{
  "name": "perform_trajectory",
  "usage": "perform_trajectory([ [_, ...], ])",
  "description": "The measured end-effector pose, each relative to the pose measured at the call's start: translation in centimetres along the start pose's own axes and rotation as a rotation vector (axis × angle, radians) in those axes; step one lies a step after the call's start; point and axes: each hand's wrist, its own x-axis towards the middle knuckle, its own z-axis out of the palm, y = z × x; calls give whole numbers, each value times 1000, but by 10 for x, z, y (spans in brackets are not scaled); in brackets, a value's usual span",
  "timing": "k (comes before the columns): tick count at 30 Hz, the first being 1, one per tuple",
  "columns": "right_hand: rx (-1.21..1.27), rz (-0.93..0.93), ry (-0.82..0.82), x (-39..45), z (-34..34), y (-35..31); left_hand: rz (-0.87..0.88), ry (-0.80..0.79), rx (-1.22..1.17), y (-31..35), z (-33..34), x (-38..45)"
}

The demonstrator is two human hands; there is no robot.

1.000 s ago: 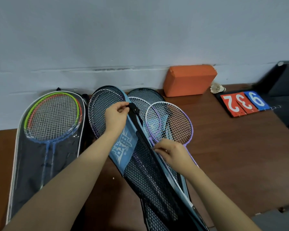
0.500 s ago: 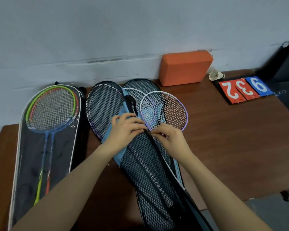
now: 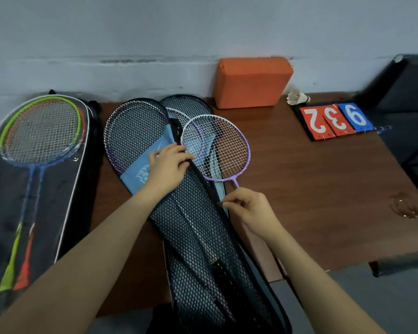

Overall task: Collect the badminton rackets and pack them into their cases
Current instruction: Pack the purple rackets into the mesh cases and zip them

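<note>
Head view, looking down at big wooden table (image 3: 323, 201) set against pale wall (image 3: 155, 32). Left side: see-through case (image 3: 41, 189) lying flat, green, orange and blue rackets (image 3: 40, 131) already tucked inside. Middle: long black mesh case (image 3: 198, 237) lying open, running from near the wall toward the near edge and hanging off it. Purple racket (image 3: 225, 150) resting on top of that case, head partly out to the right, thin shaft pointing at the right hand. More racket heads under the mesh, hard to count. Left hand (image 3: 169, 165) pressing down on the blue patch and mesh flap, fingers bent over the edge, holding the case steady. Right hand (image 3: 246, 208) pinching something small and dark at the case edge, likely the zipper pull; cannot say for sure. Possible trouble: zipper could catch the purple racket's strings or frame if pulled while the head sticks out; case could slide off the table, since so much hangs over. Farther back: orange block (image 3: 251, 83), red and blue score cards (image 3: 333, 119), little white birdie (image 3: 297, 98). Dark chair or bag at the far right, not clear.
</note>
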Motion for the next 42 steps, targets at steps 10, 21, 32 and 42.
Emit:
perform_trajectory([
  [10,-35,-46,-9,-4,-2,19,135,-45,-76,38,49,-70],
  [21,-126,-94,-233,-43,-61,46,-167,140,-90,53,71,-54],
  [32,3,-105,-152,-67,-67,64,163,-174,-83,100,73,-99],
  [42,4,-160,-73,-62,-90,60,158,230,-195,126,94,-105],
])
